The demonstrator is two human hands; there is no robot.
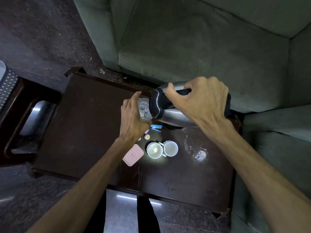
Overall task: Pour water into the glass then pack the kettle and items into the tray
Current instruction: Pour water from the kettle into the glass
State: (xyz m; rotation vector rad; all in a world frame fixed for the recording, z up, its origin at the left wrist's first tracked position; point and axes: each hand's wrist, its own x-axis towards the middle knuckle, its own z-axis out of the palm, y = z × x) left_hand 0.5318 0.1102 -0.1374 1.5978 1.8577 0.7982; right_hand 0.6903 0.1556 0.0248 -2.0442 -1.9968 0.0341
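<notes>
My right hand (202,100) grips the black handle of a steel kettle (170,113), which is tipped to the left above the dark table. Its black lid end touches the rim of a clear glass (143,109). My left hand (133,120) holds that glass, and water shows inside it. A dark tray (79,115) with raised edges covers the left half of the table and holds nothing. Below the kettle lie a blue stapler (156,128), a small white cap (147,136), two white cups (162,149) and a pink case (133,155).
A second clear glass (200,155) lies on the table at the right. A grey-green sofa (193,39) wraps the far and right sides. A dark wooden stool (18,118) stands to the left. My legs are at the table's near edge.
</notes>
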